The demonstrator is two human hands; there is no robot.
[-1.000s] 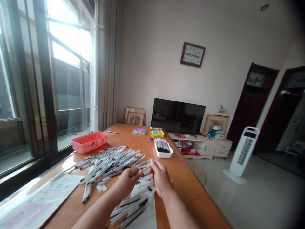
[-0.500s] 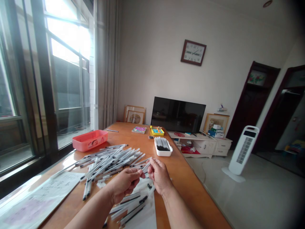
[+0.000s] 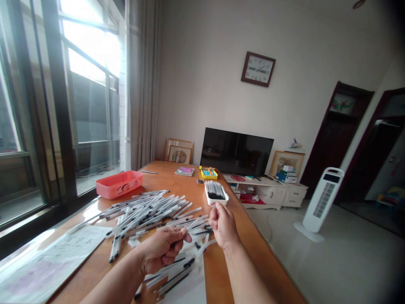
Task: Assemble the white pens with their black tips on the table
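Observation:
My left hand [image 3: 164, 250] is closed in a pinch above the near pens. A pale, clear piece shows by its fingertips, but I cannot tell whether it is held. To the right, my right hand [image 3: 224, 226] is curled, thumb against fingers, just in front of a white box [image 3: 218, 202]; anything inside its grip is hidden. Clear pens with black tips stand packed in that box. A large loose pile of clear pens [image 3: 152, 213] spreads beyond my left hand. Several more pens and dark refills [image 3: 177, 276] lie under my hands, partly on a white sheet [image 3: 194, 287].
A red plastic box [image 3: 119, 185] stands at the table's left edge. Further back are a booklet [image 3: 184, 171], a yellow box [image 3: 209, 173] and a single pen [image 3: 148, 172]. A paper with writing [image 3: 63, 261] lies at near left. The table's right edge [image 3: 268, 245] drops to the floor.
My hands have moved apart. The right has shifted right, closer to the white box, while the left has stayed nearly in place, slightly lower.

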